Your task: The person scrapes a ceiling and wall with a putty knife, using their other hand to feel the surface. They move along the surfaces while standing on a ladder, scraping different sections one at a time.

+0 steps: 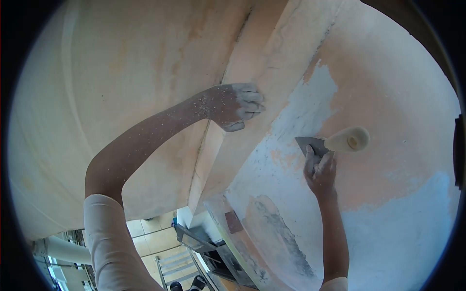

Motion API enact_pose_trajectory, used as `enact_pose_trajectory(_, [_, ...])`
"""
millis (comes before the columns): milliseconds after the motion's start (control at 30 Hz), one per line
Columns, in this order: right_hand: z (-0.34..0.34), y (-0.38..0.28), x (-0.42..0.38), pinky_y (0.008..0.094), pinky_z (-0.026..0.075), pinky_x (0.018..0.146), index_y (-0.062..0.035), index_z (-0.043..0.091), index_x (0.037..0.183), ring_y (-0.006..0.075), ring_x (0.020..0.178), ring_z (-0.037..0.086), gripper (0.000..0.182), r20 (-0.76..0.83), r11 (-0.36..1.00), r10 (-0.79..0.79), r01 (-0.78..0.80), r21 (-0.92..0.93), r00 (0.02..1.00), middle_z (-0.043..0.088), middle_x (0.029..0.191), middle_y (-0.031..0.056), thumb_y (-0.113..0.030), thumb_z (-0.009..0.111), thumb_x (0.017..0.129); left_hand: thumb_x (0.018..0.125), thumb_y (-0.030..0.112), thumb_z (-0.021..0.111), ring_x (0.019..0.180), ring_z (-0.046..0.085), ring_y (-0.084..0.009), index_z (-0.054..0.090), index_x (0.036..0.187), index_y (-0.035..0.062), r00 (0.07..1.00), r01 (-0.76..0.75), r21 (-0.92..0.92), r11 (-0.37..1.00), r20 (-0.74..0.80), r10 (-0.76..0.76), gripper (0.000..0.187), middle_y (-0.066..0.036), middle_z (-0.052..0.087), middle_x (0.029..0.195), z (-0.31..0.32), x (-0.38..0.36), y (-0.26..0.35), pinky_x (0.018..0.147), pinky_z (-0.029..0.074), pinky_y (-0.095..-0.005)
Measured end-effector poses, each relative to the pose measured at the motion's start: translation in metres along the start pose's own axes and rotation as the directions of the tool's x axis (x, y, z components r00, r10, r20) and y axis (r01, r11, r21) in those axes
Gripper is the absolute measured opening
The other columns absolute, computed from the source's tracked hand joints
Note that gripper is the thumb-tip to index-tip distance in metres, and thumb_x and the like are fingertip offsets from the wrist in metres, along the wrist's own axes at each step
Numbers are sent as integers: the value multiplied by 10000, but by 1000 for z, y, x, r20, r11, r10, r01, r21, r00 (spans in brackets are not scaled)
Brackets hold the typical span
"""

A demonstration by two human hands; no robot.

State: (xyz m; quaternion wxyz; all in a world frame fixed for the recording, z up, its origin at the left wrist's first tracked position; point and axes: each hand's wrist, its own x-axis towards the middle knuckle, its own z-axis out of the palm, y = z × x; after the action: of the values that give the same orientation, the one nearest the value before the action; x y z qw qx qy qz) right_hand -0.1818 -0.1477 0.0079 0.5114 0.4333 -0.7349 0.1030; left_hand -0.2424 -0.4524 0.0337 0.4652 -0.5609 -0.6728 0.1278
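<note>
My right hand point(321, 172) is closed on a putty knife, its thumb and fingers pinching the grey metal blade point(310, 143). The knife's rounded cream handle point(352, 139) sticks out past the fingers. Around it, the wall surface point(383, 111) is patchy, part peach-pink and part whitish-blue with ragged borders. My left hand point(242, 106), coated in pale dust, rests on the beam-like ledge point(276, 63), fingers lying against its face and thumb lower down. It holds no tool. Pale specks dot the left forearm.
A broad cream surface point(136, 63) fills the left side. Down below are a metal ladder point(177, 264), dark shoes point(196, 282), and dark appliance-like units point(218, 257) beside a tiled floor point(162, 238). Rough grey damage point(284, 233) marks the lower wall.
</note>
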Motion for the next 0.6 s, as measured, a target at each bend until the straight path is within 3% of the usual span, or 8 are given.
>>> enact_pose_trajectory(67, [-1,-3,2,401,520,635,99,248,1267,377,806,596,586,-31,998,-50,49,-40,998,540,1007,273,69,596,797,519,159,587,1065,535,-204,663,922,21,1000,-10,24,1000,-27,10,433,-42,630,1075,0,0,-1,875,453,-361])
enact_pose_trajectory(200, [-4,-4,0,420,508,645,68,152,1340,385,806,585,725,48,1000,11,-11,-8,999,525,1017,279,88,604,774,482,157,559,1018,562,-196,669,942,29,1000,-18,56,998,-23,19,491,-32,641,1043,0,-1,-3,824,481,-356])
enact_pose_trajectory(400, [-4,-5,-1,405,500,636,47,95,1373,353,788,581,800,16,980,-121,122,-155,993,513,1016,277,80,617,768,481,211,584,1013,564,-193,659,995,29,993,-96,93,991,-58,101,551,-46,642,1016,2,-2,-7,841,476,-349])
enact_pose_trajectory(500, [-3,-5,2,393,508,644,27,82,1388,341,801,589,822,28,993,-46,48,-109,999,516,1028,271,90,615,765,479,216,624,1025,552,-220,664,811,1,993,-97,61,993,-66,101,397,-87,635,1007,1,-2,-7,879,441,-357])
enact_pose_trajectory(600, [0,-1,-3,375,520,660,12,82,1395,335,823,598,823,25,993,-71,73,-93,997,519,1047,267,103,604,766,486,235,606,1003,566,-196,665,922,13,996,-57,65,996,-68,61,493,-65,646,986,3,-2,-5,829,475,-349])
